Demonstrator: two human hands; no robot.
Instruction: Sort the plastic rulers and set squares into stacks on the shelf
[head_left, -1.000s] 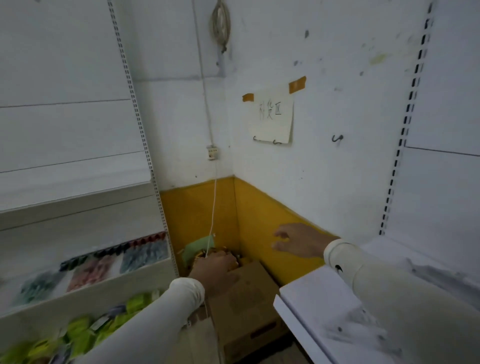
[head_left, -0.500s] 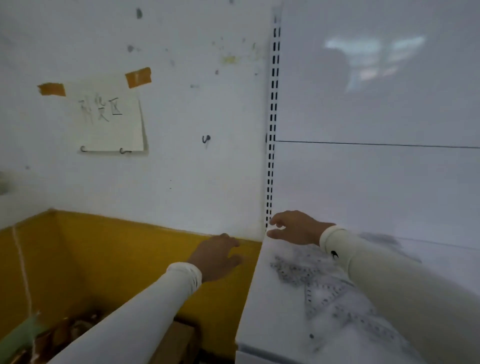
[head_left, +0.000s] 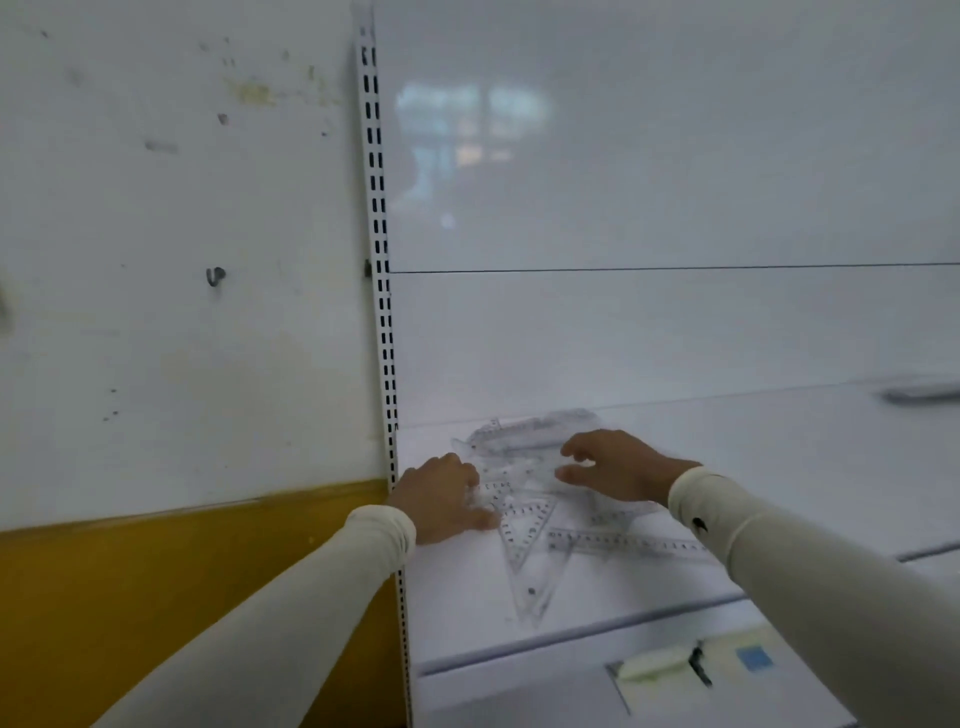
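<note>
Head view shows a loose pile of clear plastic rulers and set squares (head_left: 524, 483) lying flat on the white shelf (head_left: 779, 467), unsorted and overlapping. My left hand (head_left: 444, 496) rests on the pile's left edge, its fingers (head_left: 480, 517) pressed down on the clear plastic; whether they pinch a piece or only press it, I cannot tell. My right hand (head_left: 613, 465) hovers above the pile's rear right part, fingers (head_left: 574, 475) spread and curled, holding nothing. One set square (head_left: 527, 551) lies just right of my left fingertips, its narrow tip pointing toward me and the shelf's front edge, long axis running front to back. A straight ruler (head_left: 628, 543) lies across, long axis left to right, below my right wrist. I judge the left hand nearer the set square, the right nearer the ruler. Sorting is not yet begun.
</note>
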